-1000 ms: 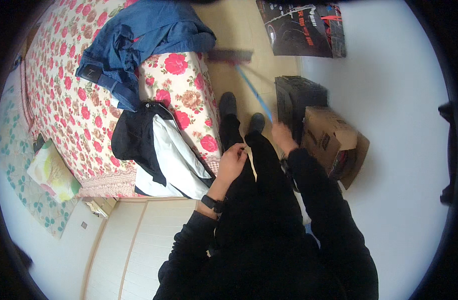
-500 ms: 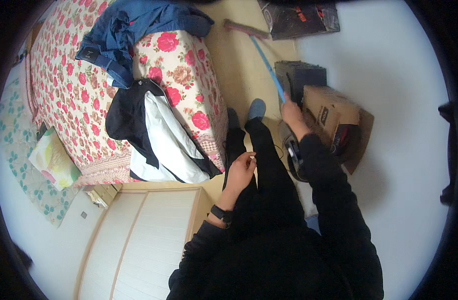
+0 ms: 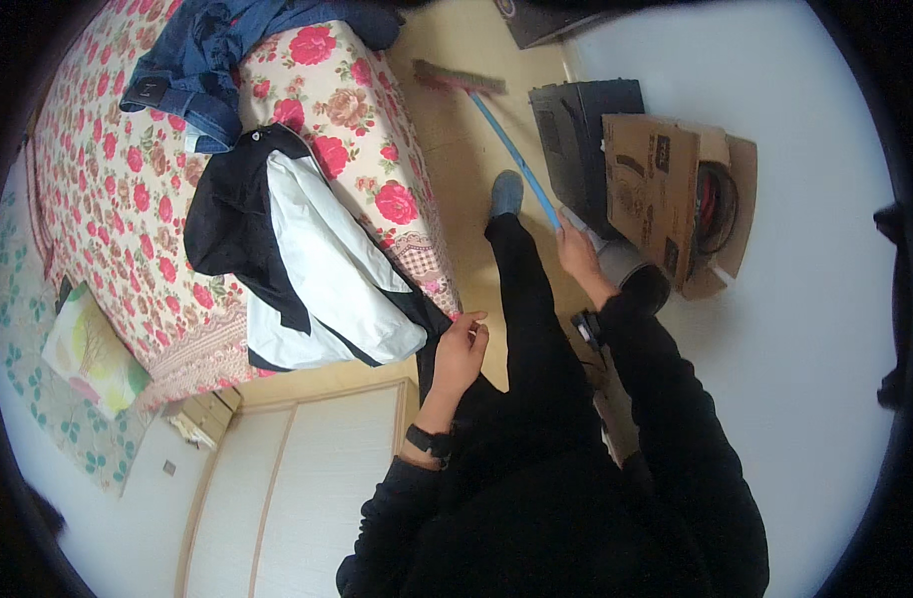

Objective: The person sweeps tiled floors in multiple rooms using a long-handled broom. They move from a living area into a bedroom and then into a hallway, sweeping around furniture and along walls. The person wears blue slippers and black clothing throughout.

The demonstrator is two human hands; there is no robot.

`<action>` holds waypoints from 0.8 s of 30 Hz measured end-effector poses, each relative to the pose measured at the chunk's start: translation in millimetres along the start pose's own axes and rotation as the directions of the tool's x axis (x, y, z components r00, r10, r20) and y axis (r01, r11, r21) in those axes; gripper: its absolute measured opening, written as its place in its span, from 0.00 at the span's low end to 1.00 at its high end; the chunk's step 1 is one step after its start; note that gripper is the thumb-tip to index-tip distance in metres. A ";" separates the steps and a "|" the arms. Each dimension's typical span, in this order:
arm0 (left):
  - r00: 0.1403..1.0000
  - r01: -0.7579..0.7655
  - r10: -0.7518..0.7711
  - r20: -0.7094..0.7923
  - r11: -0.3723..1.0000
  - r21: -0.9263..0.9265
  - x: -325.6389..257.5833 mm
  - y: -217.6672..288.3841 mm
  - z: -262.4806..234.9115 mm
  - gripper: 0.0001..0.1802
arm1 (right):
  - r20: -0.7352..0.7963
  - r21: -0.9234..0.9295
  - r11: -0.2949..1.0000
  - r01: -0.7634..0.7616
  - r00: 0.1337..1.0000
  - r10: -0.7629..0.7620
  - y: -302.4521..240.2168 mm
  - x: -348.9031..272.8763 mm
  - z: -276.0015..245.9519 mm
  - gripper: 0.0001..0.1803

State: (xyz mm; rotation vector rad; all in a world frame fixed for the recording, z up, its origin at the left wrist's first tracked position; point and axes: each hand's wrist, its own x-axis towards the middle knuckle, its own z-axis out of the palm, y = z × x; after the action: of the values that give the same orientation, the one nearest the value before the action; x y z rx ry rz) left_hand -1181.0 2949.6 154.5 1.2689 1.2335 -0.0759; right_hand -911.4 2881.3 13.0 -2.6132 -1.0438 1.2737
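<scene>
Broom (image 3: 496, 125) with a slim blue handle and a flat reddish bristle head lies slanted across the pale wooden floor (image 3: 447, 60), its head beside the bed (image 3: 108, 199). Right hand (image 3: 579, 251) has its grip closed around the handle's near end. Left hand (image 3: 459, 351) hangs loosely curled, holding nothing, near the black-and-white jacket (image 3: 307, 269) draped over the rose-printed quilt. A brown cardboard box (image 3: 666, 179) with dark printed patches stands open beside a black case (image 3: 576, 130).
</scene>
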 end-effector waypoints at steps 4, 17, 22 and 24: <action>0.997 -0.021 0.014 0.074 0.996 0.089 -27.7 -45.5 -23.0 0.13 | -0.129 -0.156 0.988 -0.020 0.992 0.000 9.1 47.9 43.9 0.26; 0.985 -0.075 0.055 0.161 0.990 0.123 -121.2 -148.3 -93.3 0.12 | 0.193 0.214 0.901 -0.378 0.920 0.340 55.3 -287.5 207.4 0.24; 0.986 -0.071 0.049 0.158 0.988 0.140 -135.8 -177.2 -75.5 0.12 | -0.134 0.192 0.968 -0.161 0.973 0.188 29.1 -230.6 174.9 0.23; 0.985 -0.042 0.015 0.173 0.988 0.151 -139.3 -189.2 -65.4 0.12 | -0.252 -0.046 0.998 -0.039 0.967 0.026 16.1 -172.1 159.0 0.23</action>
State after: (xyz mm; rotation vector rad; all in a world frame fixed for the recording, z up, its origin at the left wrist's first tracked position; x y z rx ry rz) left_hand -1402.3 2848.0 141.5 1.3834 1.0767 -0.2593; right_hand -1090.6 2729.6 20.0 -2.7473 -1.0050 0.8989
